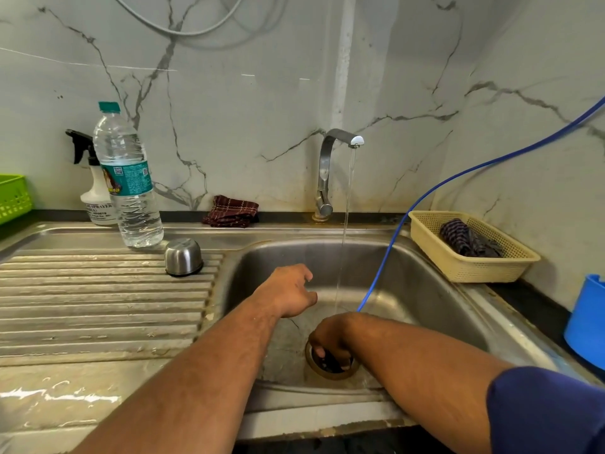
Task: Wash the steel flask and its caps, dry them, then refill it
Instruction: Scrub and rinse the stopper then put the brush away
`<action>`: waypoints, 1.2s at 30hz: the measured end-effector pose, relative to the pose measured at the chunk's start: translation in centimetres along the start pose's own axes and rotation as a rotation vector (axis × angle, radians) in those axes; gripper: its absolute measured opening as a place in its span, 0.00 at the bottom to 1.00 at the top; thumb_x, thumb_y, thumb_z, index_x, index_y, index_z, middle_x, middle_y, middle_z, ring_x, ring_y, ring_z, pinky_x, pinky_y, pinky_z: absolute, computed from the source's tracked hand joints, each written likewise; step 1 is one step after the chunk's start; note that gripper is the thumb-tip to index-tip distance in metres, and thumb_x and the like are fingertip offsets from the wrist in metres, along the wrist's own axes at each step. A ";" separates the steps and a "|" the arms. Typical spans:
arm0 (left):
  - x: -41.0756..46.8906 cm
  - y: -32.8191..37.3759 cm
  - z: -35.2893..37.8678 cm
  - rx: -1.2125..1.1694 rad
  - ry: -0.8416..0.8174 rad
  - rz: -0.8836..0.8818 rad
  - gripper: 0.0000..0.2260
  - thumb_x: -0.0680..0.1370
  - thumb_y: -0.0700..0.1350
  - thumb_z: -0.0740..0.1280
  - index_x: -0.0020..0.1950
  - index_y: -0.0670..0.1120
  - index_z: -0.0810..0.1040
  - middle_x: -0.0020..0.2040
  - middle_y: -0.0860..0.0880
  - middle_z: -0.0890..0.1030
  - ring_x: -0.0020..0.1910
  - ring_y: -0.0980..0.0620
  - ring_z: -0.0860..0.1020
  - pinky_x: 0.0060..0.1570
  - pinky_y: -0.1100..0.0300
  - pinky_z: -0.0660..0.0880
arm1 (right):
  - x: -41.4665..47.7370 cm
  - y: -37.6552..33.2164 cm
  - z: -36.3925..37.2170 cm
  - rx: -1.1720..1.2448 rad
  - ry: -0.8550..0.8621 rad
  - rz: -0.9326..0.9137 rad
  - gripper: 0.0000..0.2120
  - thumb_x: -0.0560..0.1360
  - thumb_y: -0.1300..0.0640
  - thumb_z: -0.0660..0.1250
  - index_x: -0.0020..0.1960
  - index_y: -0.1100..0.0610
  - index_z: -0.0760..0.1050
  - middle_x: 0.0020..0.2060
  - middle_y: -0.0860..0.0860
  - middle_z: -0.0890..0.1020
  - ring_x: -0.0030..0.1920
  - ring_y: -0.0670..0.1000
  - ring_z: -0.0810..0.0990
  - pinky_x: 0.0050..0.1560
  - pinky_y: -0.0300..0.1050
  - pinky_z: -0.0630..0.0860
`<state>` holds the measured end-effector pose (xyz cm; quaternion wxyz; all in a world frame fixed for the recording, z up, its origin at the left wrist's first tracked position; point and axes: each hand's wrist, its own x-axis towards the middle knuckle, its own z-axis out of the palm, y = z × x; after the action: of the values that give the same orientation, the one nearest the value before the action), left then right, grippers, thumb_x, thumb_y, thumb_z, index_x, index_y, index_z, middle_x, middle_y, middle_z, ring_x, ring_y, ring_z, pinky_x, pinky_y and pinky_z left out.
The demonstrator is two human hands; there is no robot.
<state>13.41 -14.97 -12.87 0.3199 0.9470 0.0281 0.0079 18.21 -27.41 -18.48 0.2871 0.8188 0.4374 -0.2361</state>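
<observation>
A steel cup-shaped cap stands upside down on the ribbed drainboard, left of the sink basin. The tap is running, and a thin stream falls into the basin. My left hand hovers over the basin just left of the stream, fingers loosely curled and holding nothing. My right hand reaches down to the drain, its fingers curled round a small dark object there. I cannot tell what that object is. The flask body is not in view.
A plastic water bottle and a white spray bottle stand at the back left, beside a green basket. A folded maroon cloth lies behind the sink. A blue hose drops into the basin. At the right are a beige basket and a blue tub.
</observation>
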 end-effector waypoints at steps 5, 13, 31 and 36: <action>0.2 -0.6 -0.2 -0.013 -0.030 -0.004 0.21 0.78 0.48 0.73 0.70 0.50 0.75 0.64 0.51 0.78 0.62 0.52 0.77 0.64 0.57 0.75 | -0.3 0.4 0.1 0.546 0.036 0.274 0.23 0.74 0.55 0.77 0.66 0.63 0.79 0.59 0.58 0.83 0.50 0.56 0.79 0.45 0.46 0.73; 0.5 -1.1 -0.3 -0.002 0.003 0.011 0.21 0.78 0.44 0.72 0.71 0.50 0.76 0.66 0.50 0.79 0.64 0.53 0.78 0.63 0.61 0.74 | -3.6 5.0 -1.4 0.939 0.685 0.381 0.20 0.70 0.48 0.79 0.59 0.51 0.81 0.52 0.48 0.84 0.50 0.48 0.82 0.50 0.43 0.79; 1.0 -0.5 0.5 -0.141 0.123 0.123 0.29 0.78 0.46 0.74 0.77 0.54 0.67 0.67 0.55 0.75 0.63 0.56 0.76 0.60 0.64 0.74 | -5.4 7.5 -1.9 2.056 1.032 0.247 0.20 0.74 0.60 0.76 0.63 0.56 0.74 0.56 0.59 0.81 0.50 0.58 0.87 0.53 0.52 0.85; 0.8 0.5 0.2 -0.094 0.236 0.366 0.34 0.75 0.48 0.76 0.76 0.60 0.65 0.70 0.60 0.73 0.68 0.61 0.72 0.71 0.59 0.71 | -7.8 6.1 -2.6 2.092 0.710 -0.003 0.20 0.79 0.46 0.69 0.64 0.58 0.76 0.53 0.62 0.84 0.45 0.58 0.87 0.53 0.53 0.84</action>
<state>14.24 -15.40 -12.73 0.3515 0.9128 -0.1073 0.1780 19.79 -32.90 -10.00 -0.6894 0.6783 0.0804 -0.2412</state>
